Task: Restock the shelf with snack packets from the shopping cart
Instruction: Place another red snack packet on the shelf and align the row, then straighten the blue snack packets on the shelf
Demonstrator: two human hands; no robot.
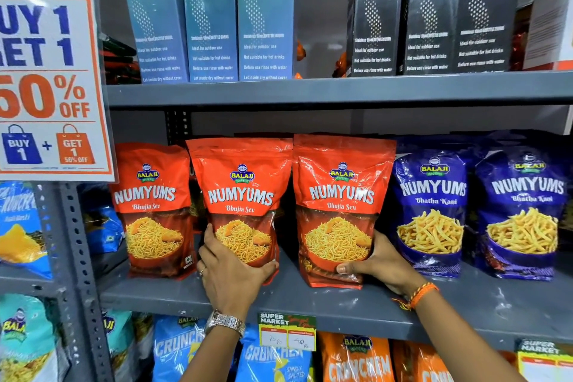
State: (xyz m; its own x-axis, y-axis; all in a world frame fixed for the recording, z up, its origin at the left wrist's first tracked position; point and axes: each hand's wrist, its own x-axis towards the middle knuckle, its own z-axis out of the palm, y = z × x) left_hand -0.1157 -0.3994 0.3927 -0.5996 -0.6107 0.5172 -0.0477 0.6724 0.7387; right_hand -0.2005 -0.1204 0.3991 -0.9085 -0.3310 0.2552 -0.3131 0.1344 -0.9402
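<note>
Three red Numyums Bhujia Sev packets stand upright on the grey middle shelf [310, 304]. My left hand [231, 276] grips the bottom of the middle red packet [242, 195]. My right hand [379, 263] grips the lower right corner of the right red packet [341, 195]. The left red packet [148, 208] stands alone, untouched. Both held packets rest with their bases on the shelf, side by side and touching. No shopping cart is in view.
Two blue Numyums Bhatha Kani packets [431, 211] stand right of the red ones. Tall bottle boxes [210, 15] fill the shelf above. A promotion sign [49, 80] hangs at left. Crunchem packets [276, 360] sit below, behind a price tag [286, 335].
</note>
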